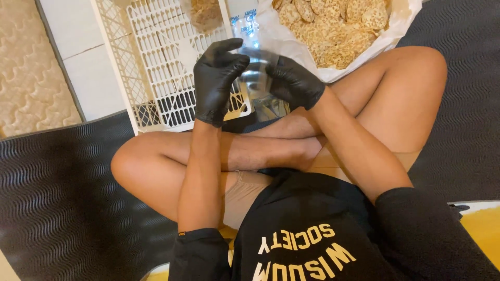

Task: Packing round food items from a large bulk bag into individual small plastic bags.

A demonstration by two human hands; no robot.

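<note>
From the head camera I look down on my own crossed legs, seated on a dark ribbed mat [57, 208]. Both hands wear black gloves and meet in front of my knees over a clear plastic bag [256, 73], which hangs between them, above the near corner of a white plastic crate [156, 62].

My left hand [216, 78] has its fingers curled and pressed together, thumb on top, pinching the bag's upper edge. My right hand [294, 80] closes on the opposite side, fingers bunched on the film; I cannot tell exactly how many of them touch it.

I judge the bag to be very light, thin and limp: it will crumple and sag rather than hold a shape, and the smooth film is likely slippery against the gloves. The best hold seems to be at the top rim, one pinch on each side, so the mouth can be kept taut.

Beyond the hands, at upper right, lies a heap of round speckled flatbreads [333, 26] on a white plastic sheet [401, 21]. To the far left sits a pale quilted mattress [26, 67].
</note>
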